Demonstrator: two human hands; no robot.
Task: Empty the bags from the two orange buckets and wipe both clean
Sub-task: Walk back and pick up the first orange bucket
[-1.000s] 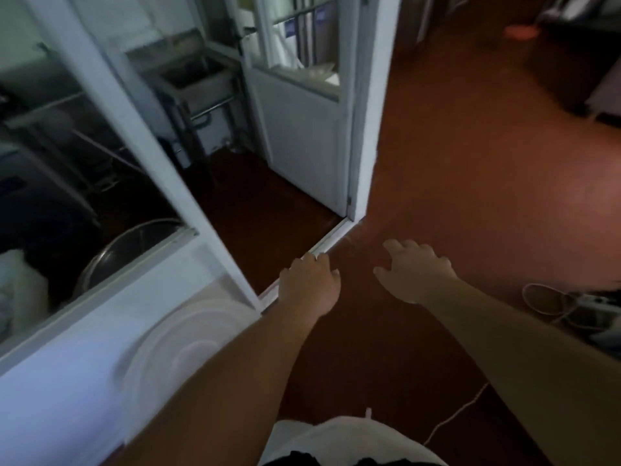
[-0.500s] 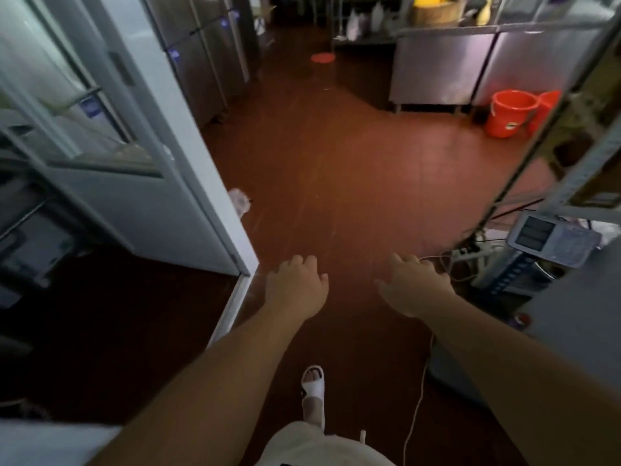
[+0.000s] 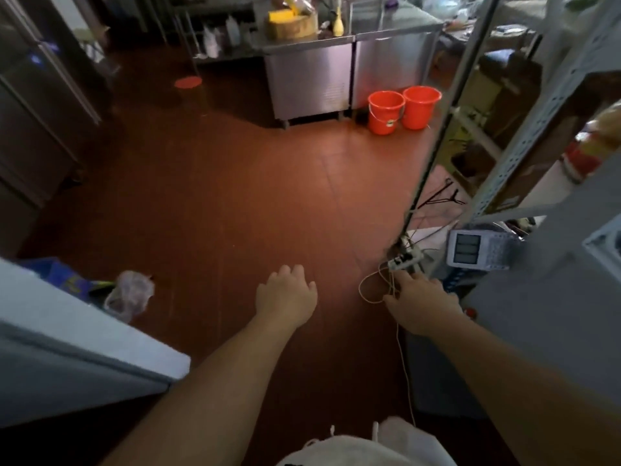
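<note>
Commercial kitchen back room, judging by the fittings. At twelve o'clock, stainless steel counter cabinets (image 3: 331,79) loaded with bottles, a round chopping block (image 3: 293,25) and a yellow container; at nine o'clock, tall steel refrigerator doors (image 3: 40,105); at two o'clock, slotted-angle metal shelving (image 3: 524,129) stacked with stock, with a digital weighing scale (image 3: 470,251) at its foot. Underfoot, dark red tiled floor (image 3: 235,203), with two orange buckets (image 3: 403,109) parked against the counter at one o'clock.

No legible txt anywhere.
</note>
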